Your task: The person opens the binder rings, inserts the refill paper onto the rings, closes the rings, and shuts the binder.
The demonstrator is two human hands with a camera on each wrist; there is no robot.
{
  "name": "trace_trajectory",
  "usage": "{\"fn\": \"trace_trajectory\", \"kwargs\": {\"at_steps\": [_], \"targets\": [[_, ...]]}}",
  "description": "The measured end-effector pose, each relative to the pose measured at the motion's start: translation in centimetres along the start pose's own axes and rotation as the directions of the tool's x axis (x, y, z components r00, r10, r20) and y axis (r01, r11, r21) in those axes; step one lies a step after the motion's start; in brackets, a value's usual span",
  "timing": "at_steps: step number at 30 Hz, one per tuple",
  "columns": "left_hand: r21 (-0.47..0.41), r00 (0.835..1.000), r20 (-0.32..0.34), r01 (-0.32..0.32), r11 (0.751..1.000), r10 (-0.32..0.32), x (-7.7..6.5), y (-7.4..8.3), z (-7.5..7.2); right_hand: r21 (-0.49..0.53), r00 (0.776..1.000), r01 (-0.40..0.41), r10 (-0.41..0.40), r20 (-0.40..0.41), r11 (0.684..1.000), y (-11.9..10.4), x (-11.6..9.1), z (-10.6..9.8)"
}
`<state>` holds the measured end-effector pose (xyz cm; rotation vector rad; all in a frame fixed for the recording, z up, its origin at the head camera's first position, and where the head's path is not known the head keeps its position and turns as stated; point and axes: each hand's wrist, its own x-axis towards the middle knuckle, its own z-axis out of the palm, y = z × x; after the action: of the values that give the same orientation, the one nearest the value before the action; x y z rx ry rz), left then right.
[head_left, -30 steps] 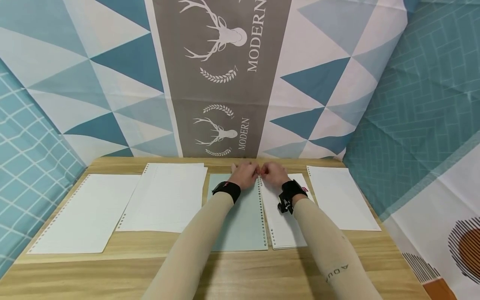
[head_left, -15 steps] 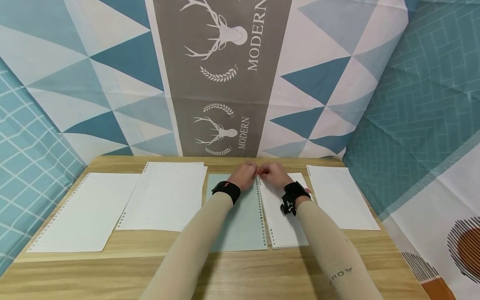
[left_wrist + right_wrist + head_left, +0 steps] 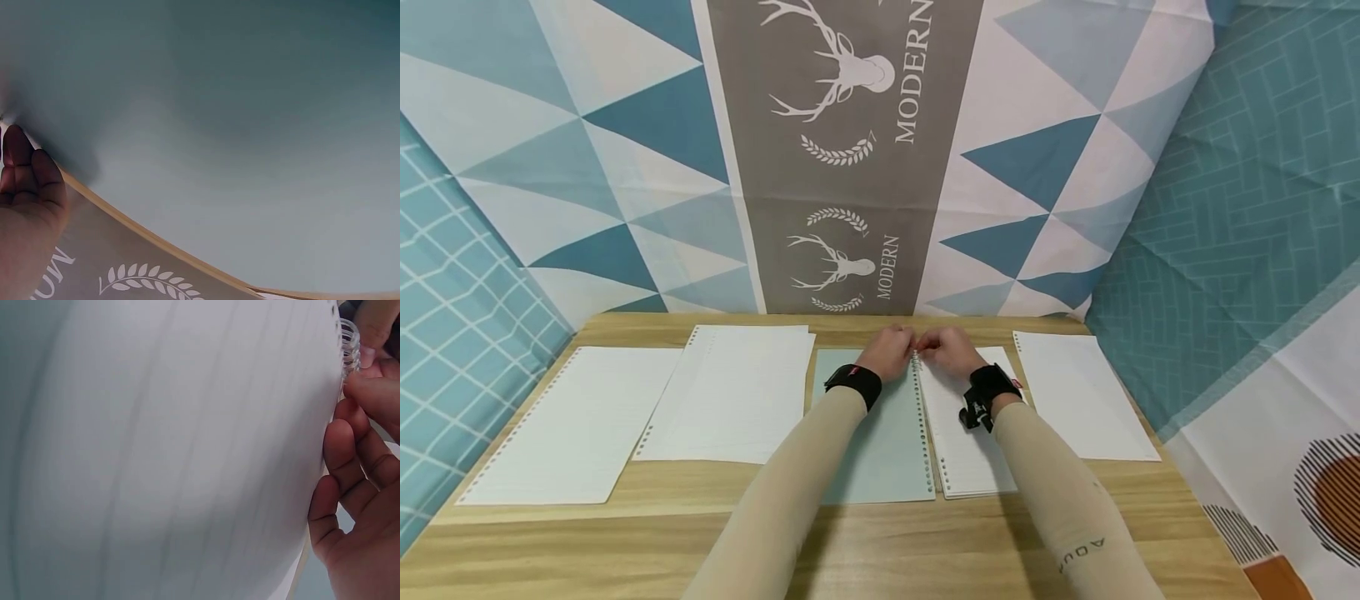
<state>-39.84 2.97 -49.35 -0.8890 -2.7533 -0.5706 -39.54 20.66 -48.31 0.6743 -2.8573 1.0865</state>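
Note:
Side by side lie a pale green cover and a stack of white lined pages, their punched edges meeting. Clear plastic binding rings run along the top end of that seam. My left hand pinches the rings there from the cover's side. From the pages' side, my right hand pinches the same rings between thumb and finger, its other fingers curled along the paper edge. The left wrist view has the left hand at the cover's edge, its fingertips partly cut off.
A punched sheet lies at the far left of the wooden table. Beside it are overlapping lined sheets. Another white sheet lies on the right. A patterned cloth rises behind the table's back edge.
Since a second ago my left fingers have drawn in closer together and my right wrist has shifted slightly right. Over the last half second both hands stay nearly still.

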Motion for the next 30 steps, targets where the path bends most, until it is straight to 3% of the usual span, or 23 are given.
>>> {"fn": "trace_trajectory", "kwargs": {"at_steps": [12,22,30], "targets": [[0.011,0.994,0.047,0.094,0.996,-0.094,0.04,0.76,-0.03,-0.006,0.997,-0.076,0.077,0.024,0.997,-0.31,0.18,0.21],[0.055,0.994,0.054,0.092,0.994,-0.095,0.37,0.7,-0.1,0.03,0.997,-0.047,0.045,0.064,0.998,0.19,0.52,-0.04],[0.059,0.997,0.023,0.07,0.996,-0.071,-0.41,0.52,-0.04,0.08,0.996,-0.051,0.045,0.07,0.995,-0.25,-0.05,0.26]]}}
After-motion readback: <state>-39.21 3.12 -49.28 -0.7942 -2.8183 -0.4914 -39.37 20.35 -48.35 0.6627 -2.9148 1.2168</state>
